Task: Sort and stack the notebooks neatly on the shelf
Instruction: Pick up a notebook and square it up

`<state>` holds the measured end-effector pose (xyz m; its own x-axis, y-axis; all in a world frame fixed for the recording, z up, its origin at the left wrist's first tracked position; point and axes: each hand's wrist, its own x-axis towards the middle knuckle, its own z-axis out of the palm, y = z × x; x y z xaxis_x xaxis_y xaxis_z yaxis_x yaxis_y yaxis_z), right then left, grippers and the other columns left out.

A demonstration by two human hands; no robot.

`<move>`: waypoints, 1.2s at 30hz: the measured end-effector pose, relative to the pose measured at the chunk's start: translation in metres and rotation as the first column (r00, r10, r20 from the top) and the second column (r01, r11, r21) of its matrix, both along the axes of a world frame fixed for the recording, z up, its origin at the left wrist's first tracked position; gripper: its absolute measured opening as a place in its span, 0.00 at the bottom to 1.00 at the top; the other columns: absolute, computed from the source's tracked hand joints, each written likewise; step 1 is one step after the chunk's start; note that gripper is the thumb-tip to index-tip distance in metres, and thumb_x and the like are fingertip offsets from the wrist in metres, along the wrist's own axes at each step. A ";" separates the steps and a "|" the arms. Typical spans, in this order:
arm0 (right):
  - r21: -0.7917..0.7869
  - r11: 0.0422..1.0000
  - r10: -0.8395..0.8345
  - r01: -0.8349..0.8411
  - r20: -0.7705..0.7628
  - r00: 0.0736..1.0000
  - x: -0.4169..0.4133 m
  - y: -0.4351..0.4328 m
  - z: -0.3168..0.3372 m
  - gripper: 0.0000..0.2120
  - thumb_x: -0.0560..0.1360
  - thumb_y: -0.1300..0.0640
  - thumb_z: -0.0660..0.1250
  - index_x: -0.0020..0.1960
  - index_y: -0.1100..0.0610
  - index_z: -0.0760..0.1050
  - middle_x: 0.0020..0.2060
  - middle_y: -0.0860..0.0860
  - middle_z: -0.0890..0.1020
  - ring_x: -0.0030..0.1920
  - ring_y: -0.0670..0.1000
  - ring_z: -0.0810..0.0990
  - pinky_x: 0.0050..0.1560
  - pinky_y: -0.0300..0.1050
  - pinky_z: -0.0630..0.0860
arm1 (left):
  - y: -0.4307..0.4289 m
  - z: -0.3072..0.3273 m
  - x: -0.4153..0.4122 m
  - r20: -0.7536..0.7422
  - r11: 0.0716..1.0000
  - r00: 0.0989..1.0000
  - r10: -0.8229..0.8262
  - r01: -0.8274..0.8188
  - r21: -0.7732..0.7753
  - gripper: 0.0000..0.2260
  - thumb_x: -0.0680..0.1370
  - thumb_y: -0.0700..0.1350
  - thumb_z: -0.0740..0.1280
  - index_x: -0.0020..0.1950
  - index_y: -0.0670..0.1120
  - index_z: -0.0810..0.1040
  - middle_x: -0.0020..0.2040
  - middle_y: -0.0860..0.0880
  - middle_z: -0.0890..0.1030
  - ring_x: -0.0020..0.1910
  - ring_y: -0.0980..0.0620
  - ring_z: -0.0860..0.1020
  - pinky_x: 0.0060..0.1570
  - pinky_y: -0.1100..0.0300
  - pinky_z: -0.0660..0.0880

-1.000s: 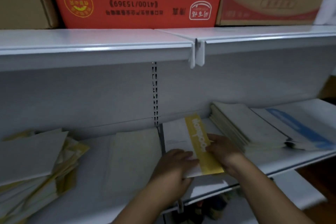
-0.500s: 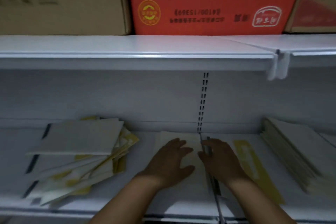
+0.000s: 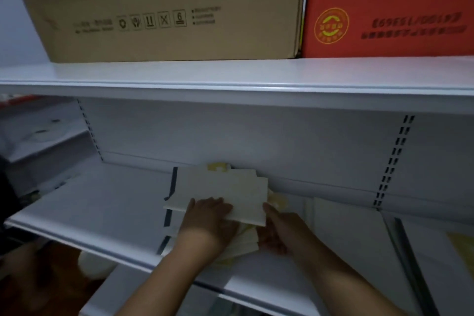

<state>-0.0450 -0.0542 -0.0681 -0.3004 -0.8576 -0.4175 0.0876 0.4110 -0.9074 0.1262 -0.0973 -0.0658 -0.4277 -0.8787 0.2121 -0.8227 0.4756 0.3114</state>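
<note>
A loose, fanned pile of cream and yellow notebooks (image 3: 246, 241) lies on the white middle shelf (image 3: 102, 208). A pale cream notebook (image 3: 225, 187) lies on top, skewed to the ones beneath. My left hand (image 3: 207, 220) rests on its near edge with fingers spread flat over the cover. My right hand (image 3: 279, 231) is at the pile's right side, thumb against the top notebook's right corner and fingers curled under it. The lower notebooks are mostly hidden by both hands.
On the upper shelf (image 3: 230, 74) stand a brown cardboard box (image 3: 166, 7) and a red box (image 3: 389, 7). A pale notebook (image 3: 343, 228) lies flat to the right, a yellow-edged one (image 3: 461, 251) at the far right. A lower shelf (image 3: 154, 290) juts out below.
The view has swung left. Both hands left the flat notebook in the middle and moved onto the messy pile at the left, the right hand now gripping the top notebook.
</note>
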 end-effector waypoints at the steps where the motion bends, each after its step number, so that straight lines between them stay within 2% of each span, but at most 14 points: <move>1: -0.016 1.000 -0.010 0.011 0.066 0.998 -0.001 0.000 0.002 0.17 0.75 0.50 0.66 0.51 0.65 0.78 0.34 0.58 0.81 0.26 0.51 0.80 0.20 0.35 0.70 | 0.002 -0.003 -0.001 -0.042 1.000 0.999 -0.022 0.022 -0.001 0.37 0.61 0.68 0.50 0.62 0.52 0.78 0.67 0.49 0.74 0.68 0.49 0.69 0.72 0.51 0.53; 4: -0.059 0.997 -0.028 0.049 0.313 0.949 -0.011 0.002 0.006 0.09 0.76 0.61 0.64 0.54 0.63 0.74 0.43 0.59 0.81 0.40 0.56 0.80 0.31 0.45 0.81 | 0.005 -0.011 -0.010 -0.124 0.991 0.987 -0.104 0.092 -0.096 0.29 0.64 0.66 0.56 0.49 0.49 0.85 0.56 0.47 0.82 0.58 0.48 0.79 0.66 0.44 0.65; 6: -0.079 0.993 -0.052 0.089 0.387 0.921 -0.023 0.007 0.003 0.10 0.75 0.64 0.62 0.57 0.62 0.74 0.46 0.59 0.81 0.44 0.58 0.80 0.44 0.52 0.80 | 0.009 -0.009 -0.018 -0.153 0.989 0.978 -0.145 0.140 -0.041 0.32 0.63 0.68 0.54 0.53 0.50 0.83 0.62 0.49 0.79 0.64 0.51 0.74 0.72 0.50 0.55; 8: -0.131 0.982 -0.068 0.133 0.410 0.909 -0.034 0.017 0.002 0.11 0.75 0.68 0.60 0.55 0.60 0.74 0.46 0.58 0.81 0.44 0.57 0.80 0.41 0.51 0.81 | 0.016 -0.004 -0.029 -0.205 0.989 0.970 -0.129 0.141 0.047 0.37 0.60 0.70 0.52 0.57 0.50 0.81 0.69 0.51 0.72 0.71 0.52 0.66 0.74 0.56 0.49; 11: -0.269 0.928 -0.121 0.257 0.435 0.892 -0.050 0.040 0.001 0.16 0.74 0.72 0.59 0.56 0.57 0.74 0.48 0.56 0.83 0.45 0.56 0.82 0.35 0.46 0.81 | 0.033 0.000 -0.058 -0.494 0.999 0.870 -0.011 0.034 0.037 0.35 0.60 0.65 0.62 0.59 0.44 0.79 0.69 0.45 0.66 0.66 0.43 0.70 0.64 0.50 0.71; 13: -0.318 0.879 -0.184 0.355 0.462 0.868 -0.059 0.058 0.003 0.19 0.74 0.72 0.59 0.59 0.54 0.71 0.50 0.55 0.82 0.45 0.56 0.82 0.36 0.47 0.81 | 0.047 0.005 -0.081 -0.658 0.991 0.746 0.108 -0.029 0.130 0.28 0.63 0.56 0.71 0.60 0.46 0.77 0.65 0.43 0.67 0.55 0.44 0.75 0.55 0.55 0.75; 17: -0.343 0.863 -0.187 0.371 0.464 0.866 -0.064 0.095 -0.004 0.22 0.73 0.74 0.61 0.61 0.54 0.70 0.52 0.57 0.82 0.47 0.58 0.83 0.38 0.51 0.82 | 0.060 0.007 -0.124 -0.802 0.786 0.498 0.329 0.325 0.525 0.20 0.71 0.33 0.70 0.58 0.50 0.72 0.63 0.41 0.74 0.56 0.43 0.76 0.55 0.51 0.75; 19: -0.310 0.901 -0.157 0.304 0.420 0.894 -0.072 0.111 -0.003 0.18 0.72 0.72 0.63 0.58 0.55 0.73 0.51 0.57 0.83 0.46 0.58 0.83 0.39 0.50 0.82 | 0.058 0.001 -0.137 -0.804 0.751 0.493 0.333 0.378 0.542 0.21 0.72 0.31 0.69 0.57 0.52 0.73 0.63 0.42 0.75 0.59 0.42 0.75 0.58 0.48 0.75; 22: -0.236 0.899 -0.250 0.368 0.414 0.875 -0.109 0.128 0.007 0.09 0.73 0.68 0.65 0.50 0.59 0.76 0.44 0.58 0.83 0.41 0.55 0.82 0.36 0.45 0.82 | 0.054 -0.005 -0.146 -0.789 0.732 0.551 0.272 0.413 0.542 0.22 0.71 0.31 0.69 0.56 0.55 0.73 0.61 0.43 0.77 0.55 0.45 0.77 0.54 0.53 0.76; 25: -0.198 0.935 -0.289 0.293 0.050 0.956 -0.143 0.138 0.012 0.10 0.72 0.71 0.66 0.48 0.59 0.79 0.38 0.52 0.84 0.37 0.51 0.83 0.37 0.44 0.81 | 0.051 -0.007 -0.152 -0.738 0.673 0.654 0.165 0.473 0.569 0.29 0.71 0.32 0.70 0.65 0.55 0.67 0.59 0.45 0.77 0.52 0.48 0.78 0.47 0.57 0.78; 28: -0.065 0.994 -0.105 0.086 -0.385 0.917 -0.153 0.136 0.005 0.15 0.70 0.67 0.70 0.56 0.58 0.77 0.43 0.49 0.82 0.42 0.50 0.81 0.45 0.41 0.79 | 0.048 -0.020 -0.163 -0.415 0.864 0.909 -0.016 0.222 0.452 0.34 0.70 0.40 0.72 0.73 0.49 0.61 0.64 0.46 0.71 0.61 0.49 0.73 0.56 0.60 0.71; 30: 0.072 0.997 0.047 -0.006 -0.585 0.810 -0.156 0.131 -0.002 0.14 0.70 0.62 0.70 0.56 0.57 0.77 0.47 0.49 0.81 0.43 0.47 0.79 0.43 0.35 0.75 | 0.050 -0.030 -0.166 -0.169 0.919 0.982 -0.080 0.138 0.368 0.32 0.71 0.48 0.70 0.73 0.48 0.62 0.69 0.44 0.65 0.69 0.48 0.66 0.66 0.61 0.63; 32: 0.217 0.976 0.176 -0.024 -0.718 0.674 -0.159 0.126 -0.008 0.16 0.70 0.56 0.69 0.56 0.58 0.77 0.53 0.51 0.81 0.49 0.49 0.79 0.48 0.39 0.76 | 0.053 -0.035 -0.166 -0.022 0.929 0.992 -0.125 0.125 0.347 0.30 0.73 0.54 0.67 0.72 0.48 0.64 0.70 0.44 0.64 0.71 0.46 0.62 0.68 0.60 0.59; 36: 0.428 0.903 0.387 0.026 -0.839 0.382 -0.153 0.122 0.006 0.22 0.72 0.47 0.66 0.63 0.55 0.71 0.62 0.53 0.74 0.61 0.52 0.75 0.56 0.42 0.72 | 0.053 -0.031 -0.159 -0.041 0.951 0.982 -0.184 0.188 0.244 0.24 0.74 0.54 0.65 0.69 0.49 0.68 0.69 0.47 0.65 0.70 0.48 0.62 0.66 0.61 0.60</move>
<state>-0.1981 0.0674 -0.0625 -0.5225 -0.8137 -0.2547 -0.7943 0.5731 -0.2016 -0.0326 -0.0445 -0.0970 -0.5867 -0.8098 0.0088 -0.7203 0.5267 0.4514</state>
